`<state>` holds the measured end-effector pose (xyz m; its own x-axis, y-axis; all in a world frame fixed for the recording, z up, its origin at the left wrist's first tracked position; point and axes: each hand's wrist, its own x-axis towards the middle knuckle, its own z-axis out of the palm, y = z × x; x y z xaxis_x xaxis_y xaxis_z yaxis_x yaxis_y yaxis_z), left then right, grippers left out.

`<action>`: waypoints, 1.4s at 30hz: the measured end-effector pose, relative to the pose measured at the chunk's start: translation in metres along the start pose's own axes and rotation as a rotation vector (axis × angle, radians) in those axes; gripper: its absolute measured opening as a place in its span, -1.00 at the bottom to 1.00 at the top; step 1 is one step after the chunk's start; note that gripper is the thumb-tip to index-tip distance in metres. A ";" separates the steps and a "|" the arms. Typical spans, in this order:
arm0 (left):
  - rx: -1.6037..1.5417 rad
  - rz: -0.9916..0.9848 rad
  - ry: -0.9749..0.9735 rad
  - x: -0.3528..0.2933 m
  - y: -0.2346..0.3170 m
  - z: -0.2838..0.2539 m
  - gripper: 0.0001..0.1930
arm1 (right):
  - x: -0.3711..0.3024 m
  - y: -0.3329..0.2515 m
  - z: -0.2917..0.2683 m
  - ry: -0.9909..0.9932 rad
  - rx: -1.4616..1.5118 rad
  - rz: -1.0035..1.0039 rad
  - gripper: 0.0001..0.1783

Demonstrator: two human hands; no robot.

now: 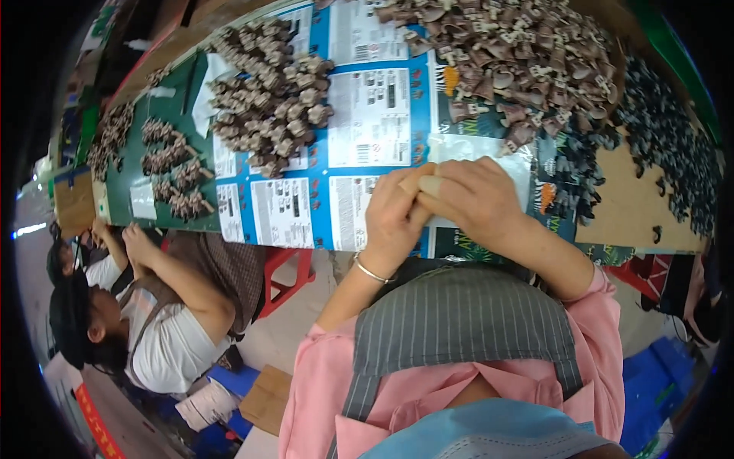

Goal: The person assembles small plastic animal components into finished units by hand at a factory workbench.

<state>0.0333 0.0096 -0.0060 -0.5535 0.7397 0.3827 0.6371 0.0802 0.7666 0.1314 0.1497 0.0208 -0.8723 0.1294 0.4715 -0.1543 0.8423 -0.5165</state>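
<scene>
My left hand [393, 216] and my right hand [483, 200] meet over the near edge of the worktable. Fingers of both are closed and pressed together at the tips, with tan covers on some of them. Whatever they pinch is hidden between the fingers. Just beyond them lies a clear plastic bag or sheet [489, 149] on the printed sheets. A big heap of brown moulded plastic pieces [527, 65] rises past my right hand. Small dark plastic pieces [569, 172] lie beside that hand. Farther left is a dense group of brown and tan small figures [267, 96].
Blue-and-white printed sheets [370, 115] cover the table's middle. More dark pieces [669, 145] spread over brown cardboard [623, 191] at right. Rows of brown pieces [174, 157] lie on the green tabletop [183, 92]. At left a co-worker [172, 329] sits near a red stool [287, 279].
</scene>
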 end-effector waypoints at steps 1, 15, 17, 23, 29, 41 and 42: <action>-0.022 -0.094 -0.008 -0.006 0.004 -0.002 -0.56 | -0.002 -0.002 -0.006 -0.034 -0.032 0.023 -0.71; 0.501 -0.118 0.481 -0.001 -0.058 -0.078 -0.33 | -0.100 0.042 -0.082 0.036 -0.622 0.582 -0.70; 0.507 -0.095 0.479 0.001 -0.060 -0.077 -0.34 | -0.094 0.045 -0.081 0.024 -0.637 0.604 -0.72; 0.565 -0.033 0.517 -0.013 -0.040 -0.073 -0.40 | -0.081 0.047 -0.091 0.050 -0.324 0.480 -0.77; 0.273 0.196 0.202 0.040 -0.012 -0.013 -0.52 | -0.079 0.035 -0.081 0.186 -0.323 0.434 -0.74; 0.264 0.201 -0.286 0.091 -0.001 0.024 -0.78 | -0.099 0.033 -0.093 0.068 -0.340 0.323 -0.66; 0.238 0.130 -0.316 0.091 0.002 0.021 -0.77 | -0.098 0.030 -0.091 0.070 -0.340 0.326 -0.66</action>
<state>-0.0044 0.0907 0.0196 -0.2920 0.9196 0.2629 0.8174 0.0972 0.5679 0.2542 0.2095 0.0243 -0.8149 0.4406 0.3765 0.2934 0.8739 -0.3876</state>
